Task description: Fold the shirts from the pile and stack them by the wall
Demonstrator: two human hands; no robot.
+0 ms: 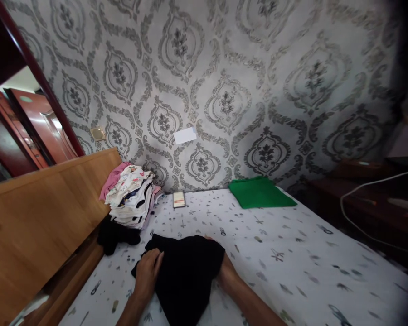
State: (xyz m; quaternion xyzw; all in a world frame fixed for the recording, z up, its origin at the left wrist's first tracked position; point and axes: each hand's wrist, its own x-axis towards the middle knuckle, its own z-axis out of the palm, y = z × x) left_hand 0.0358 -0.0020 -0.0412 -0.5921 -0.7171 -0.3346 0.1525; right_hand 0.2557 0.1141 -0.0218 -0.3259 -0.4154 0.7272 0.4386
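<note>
A black garment (pixel 187 276) lies on the bed in front of me, its lower end tapering toward me. My left hand (pixel 149 267) is closed on the garment's left side, with thumb and fingers close together over the cloth. On the right side, the cloth drapes over my right hand (pixel 226 273), so most of its fingers are hidden. A small bit of skin shows at the garment's upper edge. I cannot tell whether the right hand is open or closed under the fabric.
A pile of folded clothes (pixel 131 194) stands by the wooden headboard (pixel 54 217), with a black bundle (pixel 117 235) below it. A small boxy item (pixel 178 199) and a folded green cloth (pixel 260 192) lie near the wall. A white cable (pixel 347 194) hangs over dark furniture at right.
</note>
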